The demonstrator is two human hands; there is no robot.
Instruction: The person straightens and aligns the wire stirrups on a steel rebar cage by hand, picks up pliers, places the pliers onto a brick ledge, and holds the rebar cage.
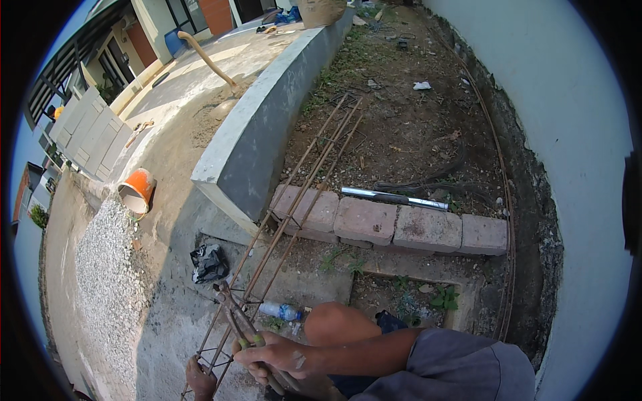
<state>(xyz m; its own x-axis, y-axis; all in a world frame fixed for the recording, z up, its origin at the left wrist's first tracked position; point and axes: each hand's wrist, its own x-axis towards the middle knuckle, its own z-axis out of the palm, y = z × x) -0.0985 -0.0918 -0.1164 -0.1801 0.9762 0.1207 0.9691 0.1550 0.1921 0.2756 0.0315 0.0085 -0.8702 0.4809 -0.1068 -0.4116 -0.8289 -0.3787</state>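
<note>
Right hand (271,354) clenches long-handled brown metal pincers (235,313), head over rust-brown steel-rod cage (289,219); left hand (200,379) grasps its near end, long axis running forward-right.

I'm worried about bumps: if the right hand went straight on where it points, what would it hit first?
Probably the metal rods, just left of the right hand, though depth is unclear.

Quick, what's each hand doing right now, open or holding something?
Left hand: looks closed on the steel-bar frame.
Right hand: closed, holding the pincers by the handles.
</note>
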